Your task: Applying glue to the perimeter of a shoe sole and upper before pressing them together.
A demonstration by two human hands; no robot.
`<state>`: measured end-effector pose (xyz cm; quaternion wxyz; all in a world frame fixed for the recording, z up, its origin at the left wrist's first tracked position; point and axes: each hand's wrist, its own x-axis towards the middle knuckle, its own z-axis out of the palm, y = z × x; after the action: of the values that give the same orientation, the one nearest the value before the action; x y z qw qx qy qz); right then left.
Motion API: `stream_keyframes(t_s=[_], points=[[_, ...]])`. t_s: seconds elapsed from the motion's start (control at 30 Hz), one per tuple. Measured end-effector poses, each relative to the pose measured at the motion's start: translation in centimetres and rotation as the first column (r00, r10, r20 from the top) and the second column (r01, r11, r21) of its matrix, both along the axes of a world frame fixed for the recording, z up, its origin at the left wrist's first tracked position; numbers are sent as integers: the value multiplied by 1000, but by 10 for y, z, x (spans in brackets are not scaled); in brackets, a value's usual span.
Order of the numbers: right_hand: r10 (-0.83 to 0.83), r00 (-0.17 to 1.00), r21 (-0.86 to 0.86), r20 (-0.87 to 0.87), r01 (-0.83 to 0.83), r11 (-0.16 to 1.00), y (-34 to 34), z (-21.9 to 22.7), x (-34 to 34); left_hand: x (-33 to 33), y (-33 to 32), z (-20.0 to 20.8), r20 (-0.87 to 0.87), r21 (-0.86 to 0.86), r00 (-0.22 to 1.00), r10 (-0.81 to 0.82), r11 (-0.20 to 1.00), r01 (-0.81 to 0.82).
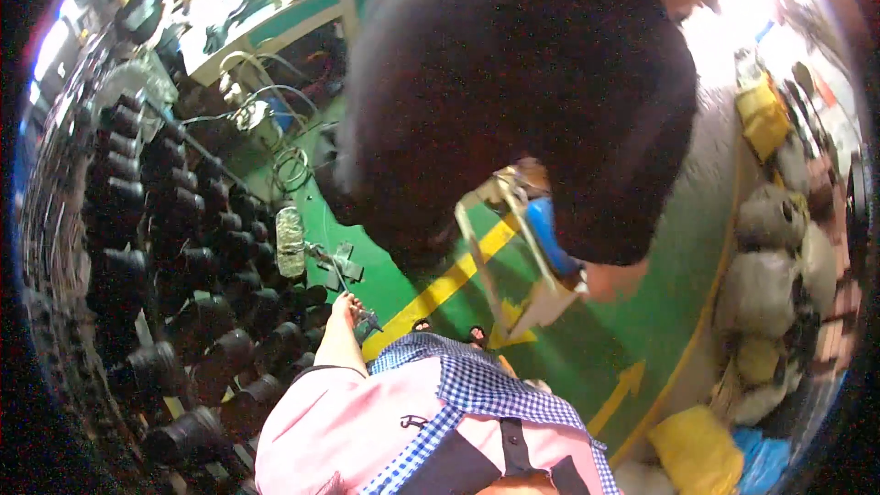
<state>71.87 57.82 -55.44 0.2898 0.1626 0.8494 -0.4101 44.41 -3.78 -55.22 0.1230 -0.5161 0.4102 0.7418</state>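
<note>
Above the green floor (591, 348) | left hand (346, 306) curled around 1 dark tool (369, 322) | right hand hidden, state can't be told

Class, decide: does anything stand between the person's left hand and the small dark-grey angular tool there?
Nothing visible does: the left hand appears closed on the small dark-grey angular tool, which juts out on its right.

Cylinders (125, 270) left, sacks (759, 293) right
</note>
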Motion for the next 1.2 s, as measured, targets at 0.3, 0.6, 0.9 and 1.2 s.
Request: stream_keyframes(t_s=[0.3, 0.6, 0.9, 1.2], points=[[18, 988, 142, 155, -40, 989, 24, -34, 10, -26, 19, -17, -40, 42, 999, -17, 999, 19], [185, 978, 302, 92, -205, 931, -4, 21, -1, -29, 12, -19, -77, 45, 994, -74, 996, 78], [-224, 940, 242, 258, 161, 957, -12, 74, -4, -48, 18, -14, 33, 50, 996, -79, 996, 78], [-397, 889, 247, 229, 341, 907, -18, 75, -11, -66, 30, -7, -70, 205, 997, -22, 978, 36]])
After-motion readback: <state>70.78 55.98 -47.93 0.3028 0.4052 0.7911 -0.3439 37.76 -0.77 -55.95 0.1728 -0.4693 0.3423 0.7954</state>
